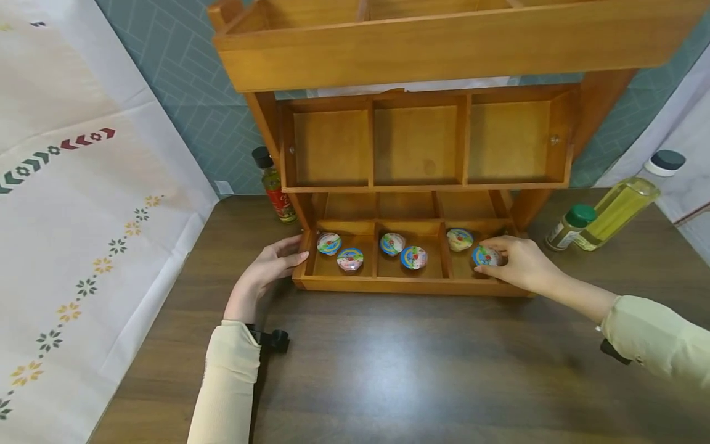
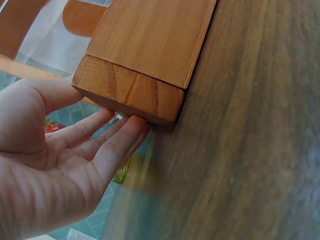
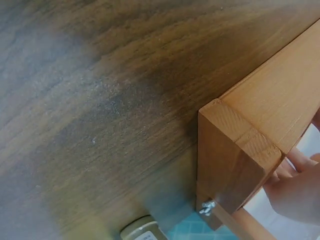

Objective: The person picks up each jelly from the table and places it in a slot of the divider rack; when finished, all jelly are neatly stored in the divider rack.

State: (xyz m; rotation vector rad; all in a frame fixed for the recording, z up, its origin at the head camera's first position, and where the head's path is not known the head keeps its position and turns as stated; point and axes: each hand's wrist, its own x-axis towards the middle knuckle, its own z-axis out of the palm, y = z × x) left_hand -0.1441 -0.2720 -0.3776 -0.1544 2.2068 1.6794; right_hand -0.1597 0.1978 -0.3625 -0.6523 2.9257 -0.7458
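Note:
Along the bottom tray [image 1: 410,285] of a wooden tiered shelf sit several small jelly cups with printed foil lids. My right hand [image 1: 518,262] pinches a blue-lidded jelly cup [image 1: 484,256] in the right compartment, beside a yellowish jelly cup [image 1: 460,239]. Two more cups lie in the middle compartment and two in the left. At the tray's left end, my left hand [image 1: 272,265] holds the side wall, thumb at the upper edge and fingers against the outer face [image 2: 132,90]. In the right wrist view the tray corner [image 3: 240,150] hides most of the right hand [image 3: 300,185].
The middle tier [image 1: 418,145] and upper tier [image 1: 444,52] rise above the bottom tray. A red-labelled bottle [image 1: 280,194] stands left of the shelf. To the right are a green-capped jar [image 1: 571,227] and a tall oil bottle [image 1: 624,206]. Dark wooden tabletop [image 1: 388,370] lies in front.

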